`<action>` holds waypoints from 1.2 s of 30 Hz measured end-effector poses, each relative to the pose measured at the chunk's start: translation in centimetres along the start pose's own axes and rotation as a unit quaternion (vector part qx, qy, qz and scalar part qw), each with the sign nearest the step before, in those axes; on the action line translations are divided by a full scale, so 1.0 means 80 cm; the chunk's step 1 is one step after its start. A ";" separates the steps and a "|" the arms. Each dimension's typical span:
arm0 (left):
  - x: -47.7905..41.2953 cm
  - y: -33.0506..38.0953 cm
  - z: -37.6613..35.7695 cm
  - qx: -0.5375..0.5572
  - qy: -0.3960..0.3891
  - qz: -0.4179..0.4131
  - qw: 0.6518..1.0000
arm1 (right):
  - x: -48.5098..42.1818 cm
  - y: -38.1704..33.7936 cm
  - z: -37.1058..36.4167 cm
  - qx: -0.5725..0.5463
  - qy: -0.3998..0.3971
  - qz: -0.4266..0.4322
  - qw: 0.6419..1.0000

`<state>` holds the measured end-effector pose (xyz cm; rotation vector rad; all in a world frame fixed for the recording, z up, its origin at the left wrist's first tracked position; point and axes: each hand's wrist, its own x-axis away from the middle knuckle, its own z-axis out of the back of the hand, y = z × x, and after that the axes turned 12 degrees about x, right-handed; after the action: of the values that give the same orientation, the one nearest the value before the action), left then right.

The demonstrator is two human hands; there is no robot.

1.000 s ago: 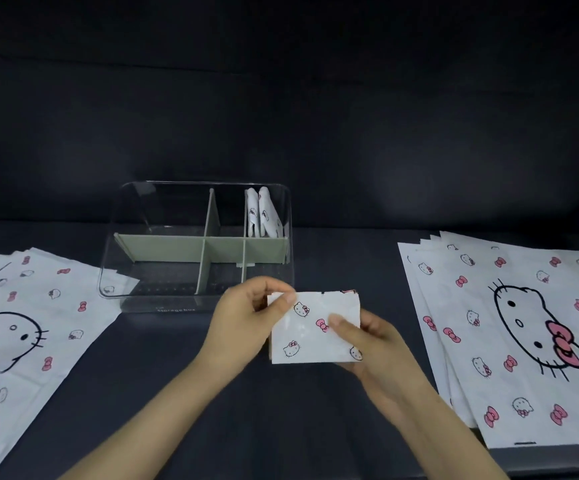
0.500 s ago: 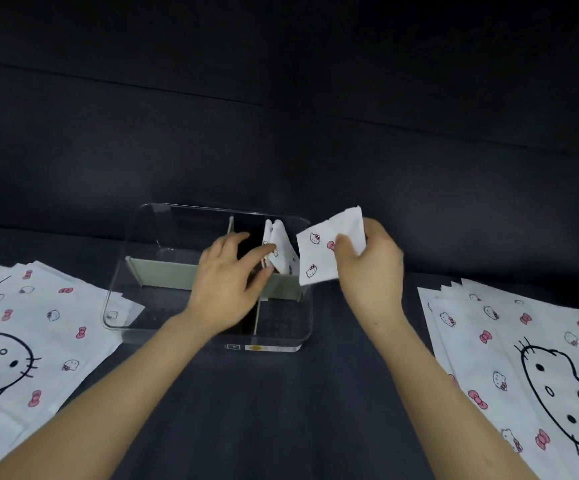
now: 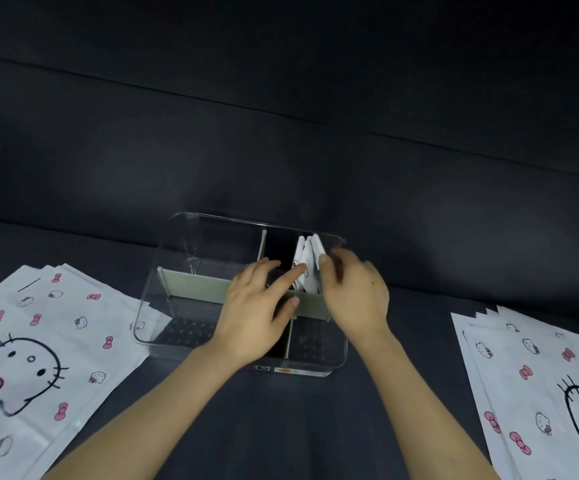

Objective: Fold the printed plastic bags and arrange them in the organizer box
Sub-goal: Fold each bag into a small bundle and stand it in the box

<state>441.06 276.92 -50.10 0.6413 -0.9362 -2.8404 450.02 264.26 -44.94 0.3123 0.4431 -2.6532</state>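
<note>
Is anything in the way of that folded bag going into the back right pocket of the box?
Nothing visible blocks it. The right hand holds the folded bag in the far right compartment of the organizer box, beside the standing bags already there, which a forefinger of the left hand presses aside.

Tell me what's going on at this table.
A person is packing folded bags into the clear organizer box. They stand upright in its far right compartment. The left hand touches them with straight fingers, while the right hand pinches the rightmost folded bag near its top. Unfolded printed bags lie flat in a left stack and a right stack.
</note>
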 end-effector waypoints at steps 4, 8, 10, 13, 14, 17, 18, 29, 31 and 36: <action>-0.002 0.000 0.000 0.008 -0.002 0.006 1.000 | 0.008 -0.001 -0.024 0.119 0.112 0.045 0.986; 0.015 0.001 0.016 0.032 0.021 0.015 0.999 | 0.005 -0.001 -0.029 0.182 0.093 0.088 0.975; 0.035 -0.004 0.037 0.050 0.073 0.025 0.996 | 0.010 0.002 -0.030 0.196 0.074 0.107 0.972; 0.082 -0.017 0.076 0.035 0.159 0.068 0.984 | 0.025 0.002 -0.024 0.197 0.096 0.098 0.971; 0.101 -0.024 0.090 0.007 0.181 0.091 0.979 | 0.032 0.002 -0.018 0.188 0.120 0.087 0.971; 0.157 -0.056 0.131 -0.115 0.206 0.180 0.955 | 0.068 -0.005 -0.002 0.132 0.187 0.091 0.969; 0.173 -0.069 0.141 -0.155 0.196 0.214 0.944 | 0.086 -0.007 0.001 0.112 0.193 0.114 0.968; 0.252 -0.134 0.156 -0.172 0.037 0.347 0.921 | 0.241 0.021 -0.062 0.110 -0.087 0.248 0.958; 0.261 -0.130 0.165 -0.138 0.070 0.338 0.928 | 0.240 0.022 -0.061 0.102 -0.103 0.241 0.960; 0.297 -0.126 0.181 -0.145 0.068 0.339 0.927 | 0.240 0.021 -0.063 0.086 -0.083 0.237 0.964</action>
<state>414.00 288.18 -54.11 0.3732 -0.5481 -2.2110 434.62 257.39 -55.51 0.2128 0.0663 -2.2236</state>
